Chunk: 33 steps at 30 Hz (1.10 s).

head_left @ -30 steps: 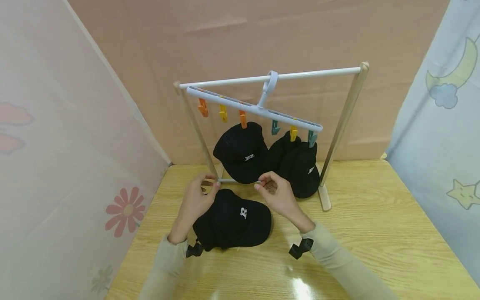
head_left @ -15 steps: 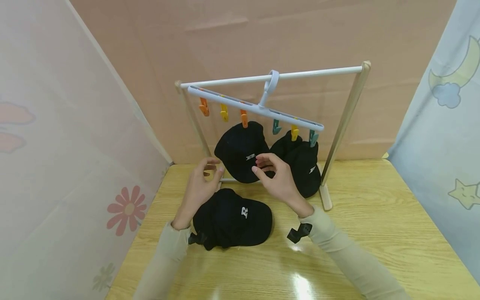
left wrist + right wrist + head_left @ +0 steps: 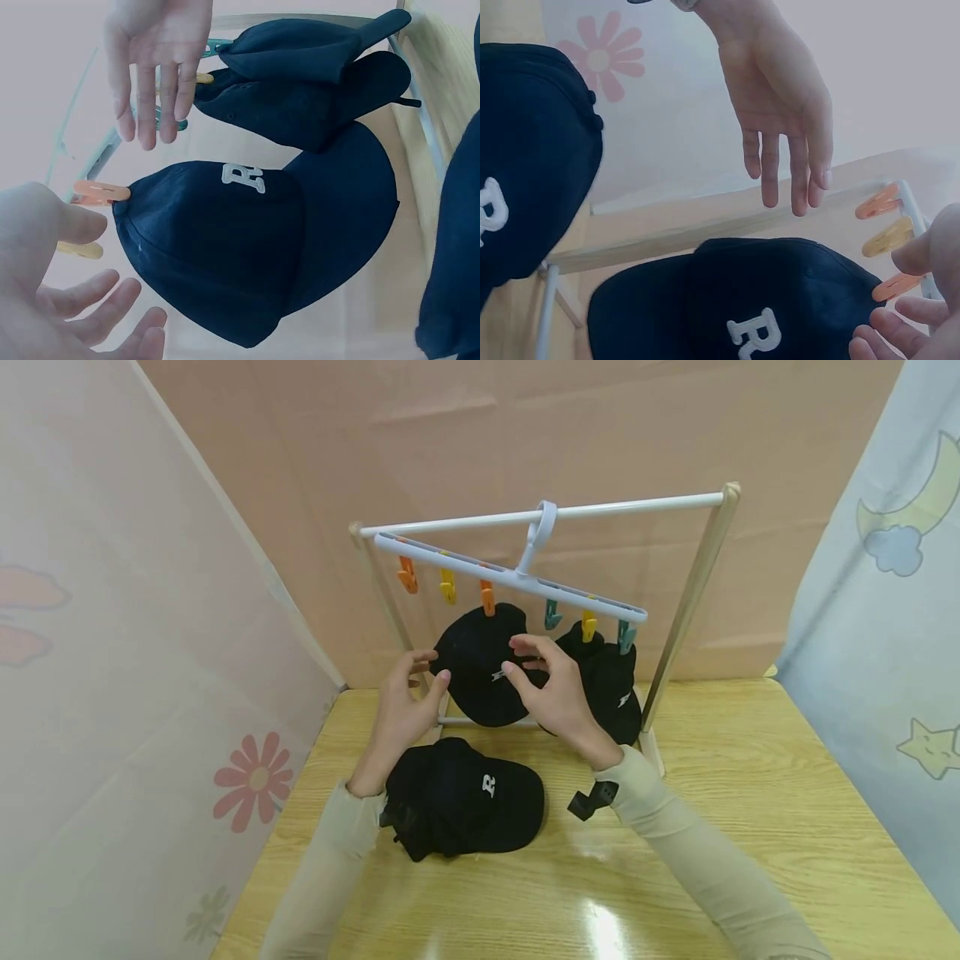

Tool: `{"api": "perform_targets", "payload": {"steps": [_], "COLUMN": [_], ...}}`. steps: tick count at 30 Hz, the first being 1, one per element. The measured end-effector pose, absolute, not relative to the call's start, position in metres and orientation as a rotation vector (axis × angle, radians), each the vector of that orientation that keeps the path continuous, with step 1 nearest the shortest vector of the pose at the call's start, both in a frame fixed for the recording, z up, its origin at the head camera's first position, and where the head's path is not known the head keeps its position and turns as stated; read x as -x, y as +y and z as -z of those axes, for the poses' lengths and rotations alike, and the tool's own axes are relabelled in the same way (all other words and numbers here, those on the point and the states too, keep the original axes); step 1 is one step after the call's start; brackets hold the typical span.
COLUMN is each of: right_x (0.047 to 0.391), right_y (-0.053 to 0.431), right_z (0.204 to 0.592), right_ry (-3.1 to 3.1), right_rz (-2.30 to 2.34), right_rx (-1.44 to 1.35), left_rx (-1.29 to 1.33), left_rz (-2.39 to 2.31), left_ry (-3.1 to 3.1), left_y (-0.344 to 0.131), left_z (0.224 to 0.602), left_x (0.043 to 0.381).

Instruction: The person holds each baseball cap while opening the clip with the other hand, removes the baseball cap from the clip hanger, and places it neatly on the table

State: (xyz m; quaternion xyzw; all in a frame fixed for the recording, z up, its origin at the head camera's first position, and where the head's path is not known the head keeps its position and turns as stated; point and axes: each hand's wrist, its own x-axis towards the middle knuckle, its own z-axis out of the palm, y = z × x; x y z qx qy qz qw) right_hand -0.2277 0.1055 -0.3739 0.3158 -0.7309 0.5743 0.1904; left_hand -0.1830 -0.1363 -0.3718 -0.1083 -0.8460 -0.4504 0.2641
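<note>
A black cap with a white letter R [image 3: 468, 647] hangs by its crown from an orange clip [image 3: 101, 191] on the pale hanger [image 3: 450, 560]. My left hand [image 3: 403, 706] is at the cap's left side, fingers bent loosely and holding nothing. On the other side, my right hand [image 3: 558, 693] overlaps the cap's right part in the head view, thumb apart from the fingers, also holding nothing. Both wrist views show air between the fingers and the cap. Another black cap [image 3: 457, 802] with the same letter lies on the table below the hands.
Two more black caps [image 3: 611, 681] hang clipped at the hanger's right end. The hanger hooks over the white rail [image 3: 637, 508] of a wooden stand [image 3: 690, 610] on the wood-grain table [image 3: 757, 827]. A yellow clip [image 3: 447, 587] and other clips line the hanger.
Both hands have risen and moved forward, from just above the table cap to either side of the hanging cap. Caps, hanger and stand are where they were.
</note>
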Motion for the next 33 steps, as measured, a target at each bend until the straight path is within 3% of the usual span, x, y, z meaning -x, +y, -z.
{"api": "perform_targets", "payload": {"steps": [33], "right_x": [0.280], "right_y": [0.079], "right_z": [0.338], "right_ry": [-2.129], "right_rz": [-1.492], "right_rx": [-0.928], "left_rx": [0.277], "left_rz": [1.238], "left_ry": [-2.362], "left_y": [-0.123], "left_z": [0.345], "left_x": [0.229]}}
